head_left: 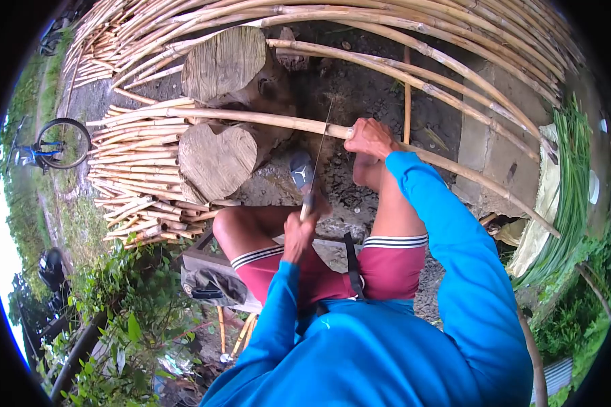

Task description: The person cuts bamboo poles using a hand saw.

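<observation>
My left hand is closed round the handle of a hand saw in front of my knees. Its thin blade, seen almost edge-on, lies across a long bamboo pole. Just right of the blade, my right hand grips the same pole. To the left the pole passes between two cut log blocks, an upper one and a lower one. Its right part slopes down past my right leg. How deep the blade sits in the bamboo I cannot tell.
Cut bamboo lengths are piled left of the logs. Long bamboo poles arch across the top. Green strips lie on a pale sack at the right. A bicycle stands far left, and leafy plants grow at the lower left.
</observation>
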A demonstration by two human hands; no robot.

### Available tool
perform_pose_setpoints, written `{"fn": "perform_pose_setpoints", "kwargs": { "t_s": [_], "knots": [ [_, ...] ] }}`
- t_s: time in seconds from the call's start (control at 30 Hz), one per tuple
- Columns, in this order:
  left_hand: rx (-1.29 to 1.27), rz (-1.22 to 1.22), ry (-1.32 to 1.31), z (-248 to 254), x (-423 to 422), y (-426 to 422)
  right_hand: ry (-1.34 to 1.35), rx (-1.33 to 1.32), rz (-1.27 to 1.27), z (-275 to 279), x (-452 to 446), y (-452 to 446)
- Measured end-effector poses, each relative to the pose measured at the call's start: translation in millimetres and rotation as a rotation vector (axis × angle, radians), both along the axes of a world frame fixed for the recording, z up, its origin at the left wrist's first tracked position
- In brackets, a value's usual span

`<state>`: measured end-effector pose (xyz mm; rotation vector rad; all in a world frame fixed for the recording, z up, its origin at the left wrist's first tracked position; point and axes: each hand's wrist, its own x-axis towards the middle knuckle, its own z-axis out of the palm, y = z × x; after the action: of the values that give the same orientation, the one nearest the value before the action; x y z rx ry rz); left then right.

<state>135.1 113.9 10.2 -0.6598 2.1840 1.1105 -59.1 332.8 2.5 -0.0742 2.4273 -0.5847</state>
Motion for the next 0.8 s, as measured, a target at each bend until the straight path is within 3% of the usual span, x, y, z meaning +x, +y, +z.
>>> {"fn": "perform_pose_setpoints", "kwargs": {
  "t_s": [0.03,0.1,0.13,0.2,0.23,0.33,0.43,0.5,0.53,0.67,0.73,0.8],
  "knots": [
    [0.012,0.060,0.100,11,-31,15,-0.003,0.004,-0.011,2,-2,0],
    [-0.100,-0.170,0.236,-41,-45,10,-0.047,-0.031,-0.010,5,-5,0],
    [-0.067,-0.126,0.148,-31,-54,17,-0.051,-0.027,-0.001,6,-4,1],
    [-0.250,-0.468,0.414,-41,4,-9,-0.069,0.004,-0.022,7,-5,1],
    [-0.021,0.010,0.039,8,11,-5,-0.048,0.013,-0.029,1,-5,1],
    [-0.001,0.103,-0.084,11,19,-7,-0.039,0.018,-0.037,3,-5,-1],
    [-0.057,0.059,0.058,-28,-60,21,-0.038,0.005,-0.023,0,-13,-1],
    [-0.083,-0.115,0.233,0,-63,28,-0.048,0.009,-0.026,-3,-2,-1],
    [0.017,-0.085,0.076,-5,-43,13,-0.043,-0.019,-0.019,-3,-1,4],
    [0.001,0.076,-0.040,29,25,-5,-0.058,0.016,-0.022,-3,-9,1],
    [0.034,0.155,-0.107,0,-3,9,-0.051,0.025,0.007,-5,-5,-1],
    [-0.103,0.087,0.141,-8,-46,33,-0.013,0.045,-0.040,-15,-9,0]
  ]
}}
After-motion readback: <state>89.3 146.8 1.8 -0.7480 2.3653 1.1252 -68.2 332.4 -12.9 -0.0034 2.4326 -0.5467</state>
